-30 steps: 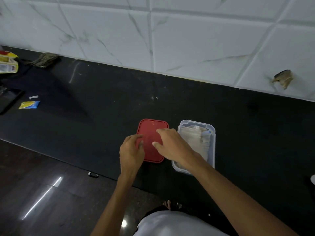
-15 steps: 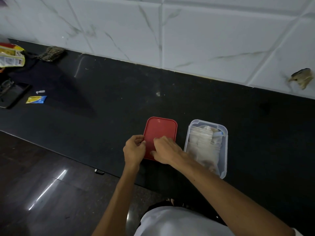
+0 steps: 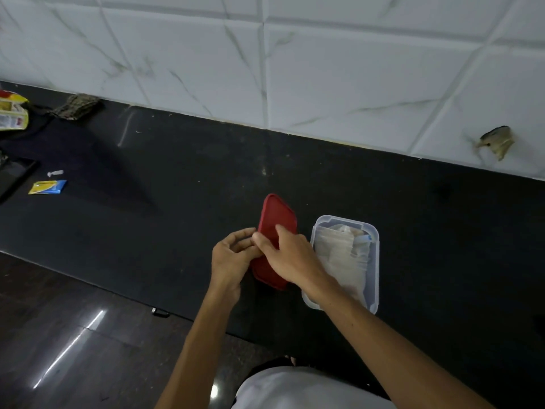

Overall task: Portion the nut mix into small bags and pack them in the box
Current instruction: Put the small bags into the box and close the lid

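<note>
Pinches the red lid point(image 3: 278, 222), tilted up, between left hand point(image 3: 230, 258) and right hand point(image 3: 292, 255), just beside the open clear box point(image 3: 376, 261) of bags point(image 3: 339, 255). May slip, or seat crookedly over bulging bags.

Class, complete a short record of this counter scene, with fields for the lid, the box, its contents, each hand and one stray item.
lid: red lid, tilted, off the box, to its left
box: clear box, open, on the black counter
contents: filled small bags
left hand: grips the lid's left edge
right hand: holds the lid from above
stray item: yellow and blue sachet, far left
</note>
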The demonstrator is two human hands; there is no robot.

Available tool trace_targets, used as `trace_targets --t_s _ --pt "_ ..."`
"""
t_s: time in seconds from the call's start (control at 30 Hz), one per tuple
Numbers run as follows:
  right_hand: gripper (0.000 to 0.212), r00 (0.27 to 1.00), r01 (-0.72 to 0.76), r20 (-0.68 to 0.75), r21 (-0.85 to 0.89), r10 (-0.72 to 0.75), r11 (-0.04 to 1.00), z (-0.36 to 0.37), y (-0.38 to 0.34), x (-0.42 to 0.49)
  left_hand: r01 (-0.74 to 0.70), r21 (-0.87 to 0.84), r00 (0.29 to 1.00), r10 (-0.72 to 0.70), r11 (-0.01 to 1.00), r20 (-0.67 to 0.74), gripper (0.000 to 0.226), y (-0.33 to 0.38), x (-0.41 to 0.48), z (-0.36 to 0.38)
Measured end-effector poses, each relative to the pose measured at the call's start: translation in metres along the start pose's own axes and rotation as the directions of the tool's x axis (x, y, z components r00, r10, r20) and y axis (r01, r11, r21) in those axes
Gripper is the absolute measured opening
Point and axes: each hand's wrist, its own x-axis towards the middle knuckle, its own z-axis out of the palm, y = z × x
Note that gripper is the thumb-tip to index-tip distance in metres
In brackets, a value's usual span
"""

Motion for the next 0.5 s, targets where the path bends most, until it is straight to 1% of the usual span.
trace_targets --t_s 0.1,0.17,0.23,0.3,0.37,0.4,0.43,0.5 --pt "0.058 0.993 -0.008 -0.108 0.274 0.039 0.962 -0.013 0.004 -0.011 -0.146 0.063 0.988 0.143 0.987 0.053 0.036 0.012 -0.018 0.023" --pt "0.049 0.983 0.014 -0.169 0.483 0.077 0.876 -0.025 0.009 -0.018 -0.280 0.157 0.959 0.269 0.947 0.085 0.041 0.017 -0.030 0.038" --pt "0.038 0.971 0.022 -0.198 0.623 0.130 0.782 -0.036 0.017 -0.024 -0.415 0.269 0.910 0.390 0.869 0.141 0.045 0.018 -0.042 0.051" --pt "0.027 0.959 0.019 -0.223 0.673 0.178 0.740 -0.045 0.027 -0.028 -0.497 0.329 0.867 0.441 0.803 0.232 0.047 0.019 -0.052 0.064" --pt "0.021 0.941 0.033 -0.264 0.691 0.211 0.722 -0.050 0.039 -0.033 -0.544 0.331 0.833 0.448 0.771 0.325 0.042 0.019 -0.060 0.072" --pt "0.021 0.931 0.040 -0.289 0.693 0.225 0.720 -0.052 0.045 -0.037 -0.567 0.339 0.820 0.471 0.751 0.326 0.036 0.018 -0.063 0.075" --pt "0.021 0.917 0.053 -0.319 0.693 0.239 0.719 -0.053 0.051 -0.042 -0.591 0.372 0.806 0.517 0.716 0.287 0.030 0.017 -0.065 0.076" --pt "0.018 0.885 0.083 -0.377 0.704 0.273 0.705 -0.054 0.064 -0.053 -0.612 0.493 0.763 0.627 0.619 0.160 0.025 0.013 -0.062 0.075"
